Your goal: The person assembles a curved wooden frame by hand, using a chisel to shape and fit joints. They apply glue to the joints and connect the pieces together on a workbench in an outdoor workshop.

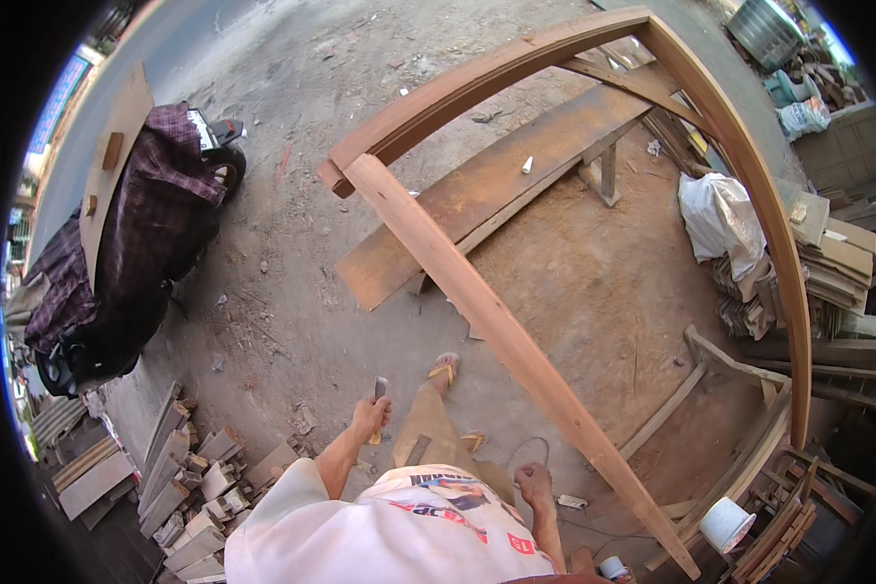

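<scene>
My left hand (368, 419) is closed around a chisel (381, 387), its flat grey end above the fist and a bit of light handle below. My right hand (533, 482) is closed at my right side, beside a thin dark cord (538, 443) that loops on the ground. Whatever its fingers may hold is hidden. In front and to the right stands a large brown wooden frame (496, 311), with a diagonal brace (642, 90) across its far corner. Both hands are apart from the frame.
A low wooden bench (496, 185) with a small white tube (528, 165) lies beyond the frame. Wood offcuts (209, 487) heap at lower left, near a cloth-covered motorcycle (151, 214). Stacked boards (837, 263), a white sack (720, 219) and a white bucket (726, 526) stand right.
</scene>
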Tool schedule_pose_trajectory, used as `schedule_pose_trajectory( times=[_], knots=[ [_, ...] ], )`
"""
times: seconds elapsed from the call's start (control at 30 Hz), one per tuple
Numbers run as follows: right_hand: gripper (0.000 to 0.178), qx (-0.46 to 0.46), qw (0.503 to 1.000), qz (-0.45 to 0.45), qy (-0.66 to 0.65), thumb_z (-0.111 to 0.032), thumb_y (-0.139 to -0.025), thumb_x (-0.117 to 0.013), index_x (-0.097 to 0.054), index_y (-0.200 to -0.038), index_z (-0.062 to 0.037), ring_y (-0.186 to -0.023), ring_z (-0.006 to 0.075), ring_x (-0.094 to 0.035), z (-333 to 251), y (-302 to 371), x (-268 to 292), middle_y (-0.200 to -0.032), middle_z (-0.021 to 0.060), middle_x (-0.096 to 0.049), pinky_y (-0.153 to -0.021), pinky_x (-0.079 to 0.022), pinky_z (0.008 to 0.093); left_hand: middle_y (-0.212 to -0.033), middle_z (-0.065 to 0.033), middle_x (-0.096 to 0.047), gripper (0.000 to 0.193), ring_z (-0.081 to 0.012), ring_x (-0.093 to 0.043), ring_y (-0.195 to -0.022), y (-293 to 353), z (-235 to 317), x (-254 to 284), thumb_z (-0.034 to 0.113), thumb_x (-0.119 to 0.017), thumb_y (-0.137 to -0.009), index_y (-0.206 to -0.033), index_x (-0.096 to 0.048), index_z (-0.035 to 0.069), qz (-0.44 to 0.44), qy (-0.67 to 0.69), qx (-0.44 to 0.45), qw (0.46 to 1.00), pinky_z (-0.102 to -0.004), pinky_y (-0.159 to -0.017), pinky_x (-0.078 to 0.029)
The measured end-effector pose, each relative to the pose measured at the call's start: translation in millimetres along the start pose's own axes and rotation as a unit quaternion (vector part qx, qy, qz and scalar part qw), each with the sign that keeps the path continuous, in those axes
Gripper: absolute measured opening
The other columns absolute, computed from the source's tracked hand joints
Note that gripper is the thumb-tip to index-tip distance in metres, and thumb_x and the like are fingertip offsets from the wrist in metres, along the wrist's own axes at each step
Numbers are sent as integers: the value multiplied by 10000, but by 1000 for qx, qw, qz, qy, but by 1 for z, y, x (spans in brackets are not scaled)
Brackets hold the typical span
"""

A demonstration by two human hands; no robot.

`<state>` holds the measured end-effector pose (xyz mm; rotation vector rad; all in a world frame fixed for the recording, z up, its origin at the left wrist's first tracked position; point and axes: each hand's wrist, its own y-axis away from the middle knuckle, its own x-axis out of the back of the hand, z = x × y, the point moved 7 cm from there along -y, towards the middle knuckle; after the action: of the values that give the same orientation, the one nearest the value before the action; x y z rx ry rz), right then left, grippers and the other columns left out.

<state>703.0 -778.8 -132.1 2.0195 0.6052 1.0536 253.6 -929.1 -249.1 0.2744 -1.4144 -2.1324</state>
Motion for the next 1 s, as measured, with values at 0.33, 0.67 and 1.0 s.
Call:
schedule_pose_trajectory(
  times=[0.33, 0.67, 1.0],
  knots=[
    [566, 16, 997, -73, 28, -476, -1000, -620, -706, -1248, 25, -1161, 422, -694, 19, 59, -4, -1199, 246, -745, -1001, -532, 432, -781, -107, -691, 240, -182, -654, -558, 38, 23, -22, 214, -705, -976, -1019, -689, -22, 82, -183, -72, 977, -337, -497, -546],
    [370, 330, 918, -83, -206, -255, -1041, -665, -678, -1298, 10, -1122, 298, -728, -202, 124, 118, -1173, 210, -747, -970, -558, 367, -755, 21, -574, 375, -88, -562, -633, 106, 252, 85, 319, -542, -1099, -1271, -706, 29, 298, 61, -338, 891, -267, -576, -492],
    [404, 545, 813, 202, 49, -194, -1035, -680, -613, -1374, 15, -1102, 272, -704, -486, 55, 218, -1283, 191, -664, -935, -589, 380, -1173, -152, -723, 270, -347, -652, -1139, 138, 571, 37, 226, -615, -1031, -1252, -709, 101, 437, -309, -593, 602, -459, -977, -499]
  ],
)
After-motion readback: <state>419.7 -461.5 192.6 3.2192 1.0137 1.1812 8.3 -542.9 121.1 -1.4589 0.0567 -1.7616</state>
